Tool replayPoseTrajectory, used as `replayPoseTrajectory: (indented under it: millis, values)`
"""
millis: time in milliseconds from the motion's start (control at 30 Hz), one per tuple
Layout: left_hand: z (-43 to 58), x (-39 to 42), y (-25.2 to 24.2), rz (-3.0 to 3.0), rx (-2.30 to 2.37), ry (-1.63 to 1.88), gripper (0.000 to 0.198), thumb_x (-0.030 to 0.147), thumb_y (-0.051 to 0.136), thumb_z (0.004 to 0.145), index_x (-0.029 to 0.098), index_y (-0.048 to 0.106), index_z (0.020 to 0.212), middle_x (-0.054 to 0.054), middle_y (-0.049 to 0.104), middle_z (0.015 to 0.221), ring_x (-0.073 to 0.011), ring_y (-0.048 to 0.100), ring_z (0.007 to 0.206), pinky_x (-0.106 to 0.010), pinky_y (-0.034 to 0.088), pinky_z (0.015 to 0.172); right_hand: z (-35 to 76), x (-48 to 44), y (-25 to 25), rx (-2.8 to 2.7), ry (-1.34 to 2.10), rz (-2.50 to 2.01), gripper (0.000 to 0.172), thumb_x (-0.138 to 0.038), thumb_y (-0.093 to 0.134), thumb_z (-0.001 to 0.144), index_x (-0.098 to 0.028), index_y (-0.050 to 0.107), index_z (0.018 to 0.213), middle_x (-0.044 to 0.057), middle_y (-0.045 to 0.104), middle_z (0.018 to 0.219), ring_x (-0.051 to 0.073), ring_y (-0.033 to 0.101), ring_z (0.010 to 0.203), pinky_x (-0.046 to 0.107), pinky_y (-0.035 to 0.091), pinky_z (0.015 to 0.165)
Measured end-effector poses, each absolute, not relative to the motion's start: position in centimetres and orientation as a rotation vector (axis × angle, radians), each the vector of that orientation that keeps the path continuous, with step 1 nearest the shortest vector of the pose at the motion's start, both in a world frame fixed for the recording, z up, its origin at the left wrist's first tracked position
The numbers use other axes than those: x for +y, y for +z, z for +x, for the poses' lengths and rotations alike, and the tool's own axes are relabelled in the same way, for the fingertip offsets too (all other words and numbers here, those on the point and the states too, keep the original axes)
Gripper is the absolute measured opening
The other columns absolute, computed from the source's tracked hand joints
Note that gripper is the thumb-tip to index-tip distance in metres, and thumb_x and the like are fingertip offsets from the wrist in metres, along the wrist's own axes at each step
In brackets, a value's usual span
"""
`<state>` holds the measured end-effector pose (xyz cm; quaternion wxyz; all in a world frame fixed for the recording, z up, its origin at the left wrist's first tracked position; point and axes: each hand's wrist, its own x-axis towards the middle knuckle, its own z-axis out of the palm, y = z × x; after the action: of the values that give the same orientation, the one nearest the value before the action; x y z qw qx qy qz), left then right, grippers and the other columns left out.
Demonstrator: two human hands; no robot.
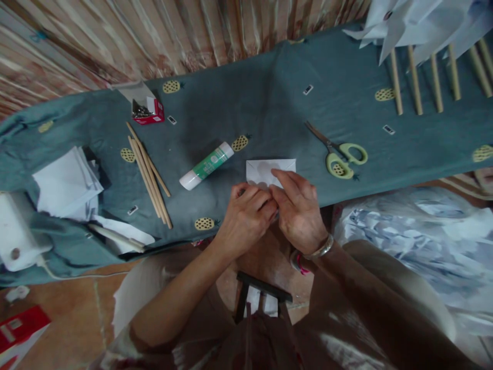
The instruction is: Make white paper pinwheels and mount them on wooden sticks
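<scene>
A folded white sheet of paper (258, 168) lies near the table's front edge, with diagonal crease lines at its upper corners. My left hand (248, 213) is closed, fingers curled on the paper's lower edge. From the other side my right hand (302, 210) grips the same edge, its index finger reaching over the paper and its thumb near the left fingertips. The hands cover the paper's lower part. Left of it lies a green and white glue stick (208, 165). Scissors (335, 151) with light green handles rest slightly open to the right.
Several thin wooden sticks (148, 177) lie left of the glue stick, below a red box (149, 110) of small metal pieces. Stacked paper squares (67, 185) and a white device (19, 231) occupy the left end. Paper pinwheels (416, 25) on sticks lie top right, above a plastic bag (419, 246).
</scene>
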<state>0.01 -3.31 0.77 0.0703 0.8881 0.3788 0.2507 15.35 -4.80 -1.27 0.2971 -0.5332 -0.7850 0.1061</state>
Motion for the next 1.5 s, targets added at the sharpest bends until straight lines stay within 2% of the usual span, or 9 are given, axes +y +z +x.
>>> replayPoseTrajectory:
  millis: [267, 433, 567, 733, 933, 1100, 1333, 1400, 1500]
  values:
    - [0.2, -3.3, 0.6, 2.677, 1.16, 0.749, 0.01, 0.019, 0.057, 0.091, 0.017, 0.066, 0.094, -0.003, 0.071, 0.089, -0.0176, 0.057, 0.083, -0.037, 0.038, 0.082, 18.1, -3.2, 0.0, -2.001, 0.422, -1.351, 0.037, -0.008, 0.042, 0.086, -0.02, 0.068, 0.11, 0.011, 0.058, 0.134, 0.027, 0.054, 0.122, 0.047, 0.047, 0.101]
    - [-0.6, -2.9, 0.7, 2.699, 1.173, 0.763, 0.011, 0.018, 0.057, 0.091, 0.018, 0.067, 0.094, -0.003, 0.071, 0.089, -0.0181, 0.058, 0.084, -0.038, 0.039, 0.083, 19.4, -1.0, 0.0, -1.99, 0.349, -1.453, 0.036, -0.022, 0.046, 0.091, -0.013, 0.063, 0.122, 0.017, 0.061, 0.131, 0.031, 0.054, 0.124, 0.051, 0.043, 0.106]
    - [-1.7, -2.0, 0.9, 2.704, 1.236, 0.768, 0.012, 0.017, 0.056, 0.091, 0.018, 0.068, 0.092, -0.003, 0.071, 0.091, -0.0192, 0.058, 0.085, -0.04, 0.039, 0.084, 19.4, -0.5, 0.1, -2.027, 0.345, -1.459, 0.033, -0.03, 0.051, 0.091, -0.016, 0.066, 0.117, 0.014, 0.069, 0.12, 0.03, 0.062, 0.113, 0.048, 0.049, 0.099]
    - [-2.1, -2.1, 1.4, 2.679, 1.249, 0.777, 0.012, 0.018, 0.057, 0.09, 0.019, 0.067, 0.096, -0.005, 0.07, 0.094, -0.0208, 0.057, 0.09, -0.041, 0.04, 0.087, 19.6, -1.1, 0.4, -1.952, 0.361, -1.513, 0.025, -0.029, 0.057, 0.088, -0.019, 0.069, 0.107, 0.01, 0.074, 0.106, 0.026, 0.069, 0.097, 0.041, 0.055, 0.089]
    - [-1.0, -3.2, 1.1, 2.69, 1.146, 0.758, 0.017, 0.029, 0.062, 0.088, 0.017, 0.066, 0.101, -0.007, 0.07, 0.099, -0.0221, 0.058, 0.095, -0.04, 0.041, 0.085, 19.5, -1.9, 0.5, -1.914, 0.409, -1.526, 0.021, -0.027, 0.058, 0.087, -0.019, 0.069, 0.103, 0.01, 0.073, 0.106, 0.025, 0.071, 0.093, 0.039, 0.057, 0.086]
    - [-0.5, -3.4, 0.8, 2.697, 1.151, 0.728, 0.011, 0.023, 0.06, 0.089, 0.018, 0.068, 0.095, -0.004, 0.07, 0.093, -0.0204, 0.058, 0.089, -0.039, 0.039, 0.084, 19.6, -2.4, 0.8, -1.878, 0.493, -1.503, 0.021, -0.021, 0.057, 0.084, -0.019, 0.07, 0.101, 0.011, 0.072, 0.109, 0.025, 0.068, 0.101, 0.041, 0.055, 0.091]
    - [-0.7, -3.5, 0.9, 2.734, 1.177, 0.753, 0.01, 0.016, 0.058, 0.089, 0.016, 0.067, 0.088, -0.003, 0.069, 0.082, -0.018, 0.058, 0.078, -0.038, 0.04, 0.083, 20.9, -3.0, 1.4, -1.983, 0.869, -1.364, 0.035, -0.019, 0.065, 0.075, -0.022, 0.067, 0.109, 0.01, 0.057, 0.134, 0.029, 0.054, 0.125, 0.047, 0.042, 0.107]
    - [-0.8, -3.6, 1.0, 2.73, 1.177, 0.749, 0.009, 0.016, 0.058, 0.089, 0.016, 0.067, 0.088, -0.003, 0.069, 0.081, -0.0182, 0.058, 0.078, -0.038, 0.04, 0.083, 21.1, -3.2, 1.6, -1.96, 0.949, -1.364, 0.032, -0.02, 0.068, 0.075, -0.021, 0.067, 0.107, 0.01, 0.056, 0.136, 0.029, 0.052, 0.128, 0.047, 0.041, 0.108]
    - [-1.0, -3.7, 1.0, 2.732, 1.154, 0.749, 0.009, 0.015, 0.057, 0.088, 0.016, 0.066, 0.086, -0.003, 0.068, 0.081, -0.0178, 0.058, 0.077, -0.038, 0.04, 0.083, 21.1, -3.3, 1.7, -1.88, 1.023, -1.36, 0.019, -0.022, 0.069, 0.077, -0.021, 0.069, 0.096, 0.01, 0.058, 0.133, 0.027, 0.055, 0.124, 0.045, 0.042, 0.107]
